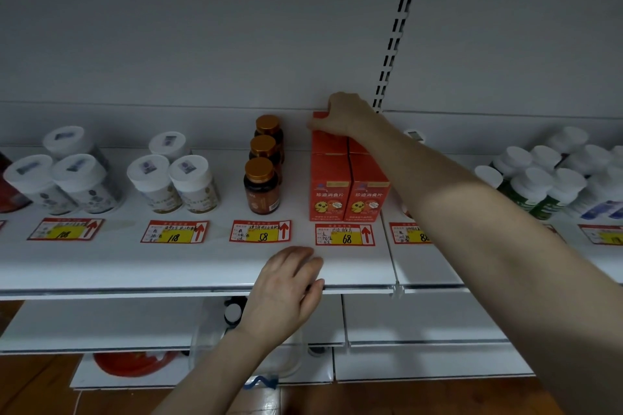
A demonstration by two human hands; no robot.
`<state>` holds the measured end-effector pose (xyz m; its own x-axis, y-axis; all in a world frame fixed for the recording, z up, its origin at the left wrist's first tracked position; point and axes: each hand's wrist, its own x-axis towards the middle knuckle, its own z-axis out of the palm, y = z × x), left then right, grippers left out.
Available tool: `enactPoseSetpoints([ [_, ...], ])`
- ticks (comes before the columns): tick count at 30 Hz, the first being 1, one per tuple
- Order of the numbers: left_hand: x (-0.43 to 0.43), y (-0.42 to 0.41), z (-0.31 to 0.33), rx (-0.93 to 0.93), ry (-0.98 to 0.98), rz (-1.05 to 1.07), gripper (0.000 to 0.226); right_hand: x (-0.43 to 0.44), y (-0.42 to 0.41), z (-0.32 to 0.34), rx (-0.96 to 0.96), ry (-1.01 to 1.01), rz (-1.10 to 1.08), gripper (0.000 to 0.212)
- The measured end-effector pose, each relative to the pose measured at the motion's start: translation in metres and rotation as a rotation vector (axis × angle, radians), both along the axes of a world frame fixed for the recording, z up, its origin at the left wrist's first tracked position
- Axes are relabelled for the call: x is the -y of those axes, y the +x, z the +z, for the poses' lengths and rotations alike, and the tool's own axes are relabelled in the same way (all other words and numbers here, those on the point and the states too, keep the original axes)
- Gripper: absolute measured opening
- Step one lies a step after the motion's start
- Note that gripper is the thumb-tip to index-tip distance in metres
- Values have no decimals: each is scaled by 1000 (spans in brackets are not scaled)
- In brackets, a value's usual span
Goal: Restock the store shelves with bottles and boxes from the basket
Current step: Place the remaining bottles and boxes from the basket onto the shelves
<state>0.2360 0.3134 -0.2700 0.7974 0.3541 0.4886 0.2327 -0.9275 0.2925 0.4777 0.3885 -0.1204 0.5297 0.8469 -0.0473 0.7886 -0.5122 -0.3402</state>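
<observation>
Red box (320, 115) at the very back of the shelf (168, 266) is gripped by the right hand (347, 114), whose fingers are curled over its top while the thumb is laid against its left side; only a corner of it is seen past the hand. It is held at the rear of a double row of like red boxes (328, 192), which are stood upright and touching, just behind the price tag (344, 234) marked 68. The right forearm is stretched across the right-hand column of that row, so part of it is hidden. The left hand (290, 283) is laid on the front lip of the shelf with relaxed, loosely bent fingers, and nothing is held in it. Just left of the boxes, three brown bottles (262, 185) with gold caps are lined up front to back. Further left, white jars (175, 175) are grouped in threes. White-capped bottles (539, 185) are crowded together on the far right, partly hidden by the arm. A slotted rail (397, 27) is fixed to the back wall above the gripped box. Lower shelves (101, 323) are seen beneath.
</observation>
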Motion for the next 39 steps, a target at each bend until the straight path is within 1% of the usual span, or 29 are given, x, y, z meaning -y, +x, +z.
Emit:
enactPoseSetpoints([
  [4, 0, 1, 1, -4, -4, -4, 26, 0, 2, -1, 20, 1, -7, 52],
  [12, 1, 0, 2, -22, -9, 5, 26, 14, 9, -6, 21, 82, -58, 27],
  [14, 1, 0, 3, -29, -13, 11, 27, 20, 11, -7, 34, 107, -87, 25],
  [18, 2, -1, 6, -54, -37, 4, 29, 31, 9, -5, 43, 248, -96, 28],
  [22, 4, -7, 16, -52, -19, -54, 25, 49, -4, 0, 61, 428, 4, 25],
  [27, 12, -30, 30, -18, 103, -123, 24, 79, -45, 1, 157, 536, 105, 25],
  [30, 15, -51, 33, -13, 147, -158, 23, 97, -78, -1, 192, 573, 118, 25],
  [34, 18, -97, 31, -26, 142, -194, 20, 120, -132, -13, 159, 658, 115, 22],
  [37, 16, -144, 19, -58, 101, -190, 25, 143, -179, -33, 120, 647, 101, 21],
  [39, 12, -174, 6, -89, 92, -172, 31, 158, -209, -52, 58, 601, 110, 21],
])
